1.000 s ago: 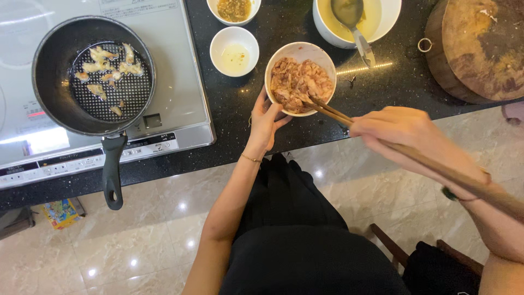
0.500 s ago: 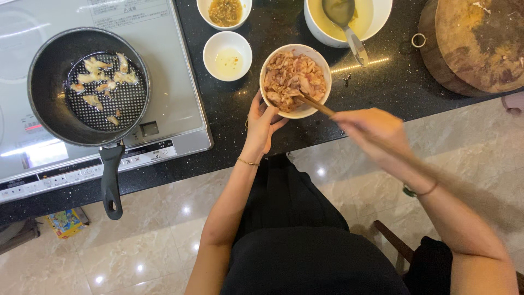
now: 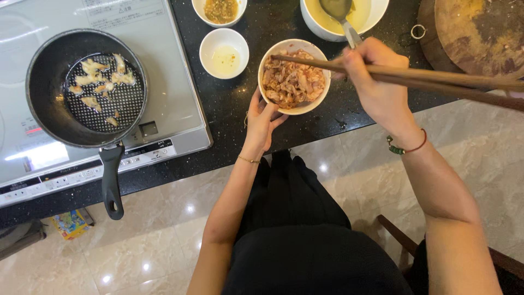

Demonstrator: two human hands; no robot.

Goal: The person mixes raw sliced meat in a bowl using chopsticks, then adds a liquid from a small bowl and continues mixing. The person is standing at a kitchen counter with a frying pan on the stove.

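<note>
My left hand grips the near rim of a white bowl filled with chopped pinkish meat, which rests on the black counter. My right hand holds a pair of long wooden chopsticks level above the bowl, tips pointing left over the meat. To the left, a black frying pan with several pale pieces frying in it sits on a silver induction cooktop, handle pointing toward me.
A small white bowl with a little oil stands left of the meat bowl. Behind it is a sauce bowl, and a large white bowl of yellow liquid holds a metal ladle. A round wooden board lies at the far right.
My right hand rose and swung left, bringing the chopsticks from a steep dip into the meat to a level position above the bowl. The left hand stayed on the bowl.
</note>
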